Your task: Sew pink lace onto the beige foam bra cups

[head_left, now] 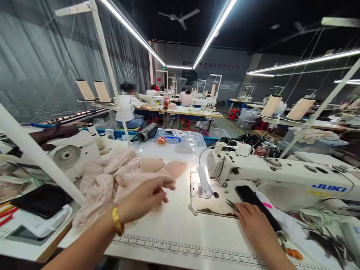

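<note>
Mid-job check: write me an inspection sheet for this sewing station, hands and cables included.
Surface: white table, printed ruler along its near edge.
Job's things: crumpled pale pink fabric and smooth pink cup-shaped pieces, left; white JUKI sewing machine, right.
Clutter: long black object, small orange item, dark metal tools, all right.
Hands: left hand open, near the fabric's right edge; right hand at pointed metal blades, grip unclear.
Cables: pale green coil beside the machine; thin grey line curving to the white lamp.
Surroundings: seated person in white top beyond the table; more workstations behind.
</note>
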